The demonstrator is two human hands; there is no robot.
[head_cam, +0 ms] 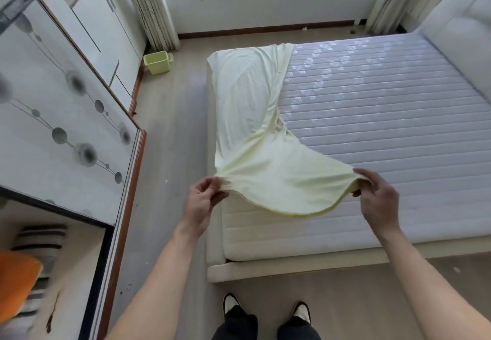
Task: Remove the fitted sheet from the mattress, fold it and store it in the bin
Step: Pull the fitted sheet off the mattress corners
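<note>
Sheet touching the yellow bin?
Apart. The head view shows bare floor between the fitted sheet on the mattress and the bin.

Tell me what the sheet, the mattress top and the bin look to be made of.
Sheet: thin, matte pale yellow woven cloth, likely cotton; it drapes and creases. Mattress top: quilted fabric with a slight sheen; stitched rows and shiny woven motifs. Bin: smooth, rigid yellow-green, probably plastic.

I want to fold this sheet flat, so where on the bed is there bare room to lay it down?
The mattress lies bare between the sheet and the padded headboard, and in a narrow strip along the near edge. The left side up to the far corner is under the sheet, which the left hand and right hand pinch by its hem.
</note>
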